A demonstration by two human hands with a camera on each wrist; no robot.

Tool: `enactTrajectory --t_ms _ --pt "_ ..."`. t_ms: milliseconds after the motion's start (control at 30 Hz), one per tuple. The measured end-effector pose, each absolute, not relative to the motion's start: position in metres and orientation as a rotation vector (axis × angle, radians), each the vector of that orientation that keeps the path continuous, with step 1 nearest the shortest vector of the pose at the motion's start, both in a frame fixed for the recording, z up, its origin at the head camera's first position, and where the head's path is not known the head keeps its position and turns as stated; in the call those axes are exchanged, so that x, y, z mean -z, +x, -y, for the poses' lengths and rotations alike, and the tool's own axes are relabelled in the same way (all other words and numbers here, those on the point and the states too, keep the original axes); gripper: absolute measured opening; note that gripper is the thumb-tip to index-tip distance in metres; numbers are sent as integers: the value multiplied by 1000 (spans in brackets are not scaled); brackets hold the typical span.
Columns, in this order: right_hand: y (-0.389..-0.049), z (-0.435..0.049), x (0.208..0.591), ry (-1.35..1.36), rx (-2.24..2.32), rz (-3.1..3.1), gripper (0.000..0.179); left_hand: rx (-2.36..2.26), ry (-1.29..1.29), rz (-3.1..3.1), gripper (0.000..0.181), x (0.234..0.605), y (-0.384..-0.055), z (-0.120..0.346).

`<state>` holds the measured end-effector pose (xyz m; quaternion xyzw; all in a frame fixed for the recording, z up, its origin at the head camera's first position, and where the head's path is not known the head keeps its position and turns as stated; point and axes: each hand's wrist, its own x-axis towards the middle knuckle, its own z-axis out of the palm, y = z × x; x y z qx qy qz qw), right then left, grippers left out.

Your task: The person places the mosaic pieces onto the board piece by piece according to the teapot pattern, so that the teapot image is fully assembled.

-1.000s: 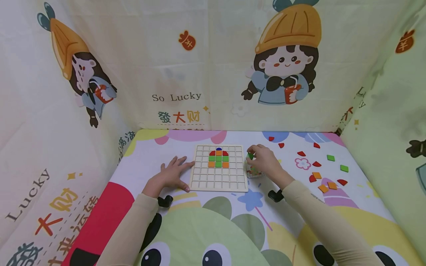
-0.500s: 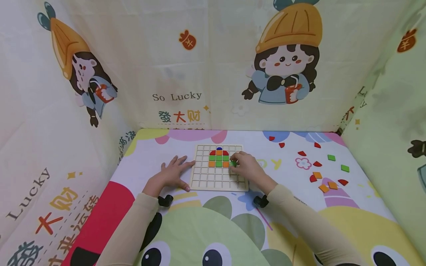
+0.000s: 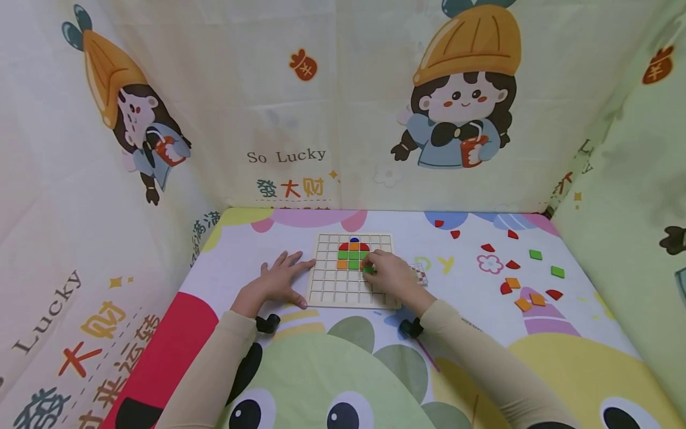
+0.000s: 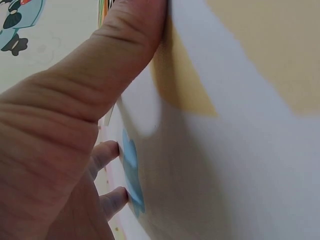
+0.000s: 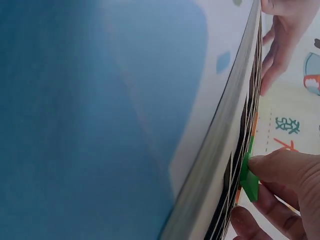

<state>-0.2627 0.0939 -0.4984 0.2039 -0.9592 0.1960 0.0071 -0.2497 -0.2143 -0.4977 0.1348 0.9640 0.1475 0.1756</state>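
Observation:
A pale wooden grid board [image 3: 343, 292] lies on the table, with red, orange, green and blue tiles set in its upper middle cells. My right hand [image 3: 393, 277] is over the right part of this pattern. Between thumb and finger it pinches a green square tile [image 5: 251, 182], tilted against the board's surface in the right wrist view. Fingers spread, my left hand [image 3: 276, 280] rests at the board's left edge. Its thumb [image 4: 100, 65] looms large in the left wrist view. The right hand hides some cells.
A small clear box [image 3: 419, 274] with coloured bits stands right of the board, partly behind the right hand. Loose red tiles [image 3: 513, 264], green tiles [image 3: 557, 272] and orange tiles [image 3: 523, 305] lie scattered farther right. Printed cloth walls [image 3: 364, 119] enclose the table.
My right hand has moved left from the small box onto the board, carrying the green tile, then slightly lower toward the pattern's right side. The left hand has stayed put.

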Motion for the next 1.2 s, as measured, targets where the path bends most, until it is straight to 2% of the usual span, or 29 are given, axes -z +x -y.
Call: enactTrajectory --t_ms 600,767,967,1200 --pt "-257 -90 502 653 -784 2987 10 -415 389 -2731 117 499 -252 213" --pt "-253 -95 501 699 -681 2971 9 -414 394 -2735 117 500 -251 213" --pt "-245 -105 498 835 -549 2965 16 -416 397 -2734 116 499 -251 213" --pt "-242 -113 492 904 -611 3009 22 -413 398 -2733 116 499 -250 213"
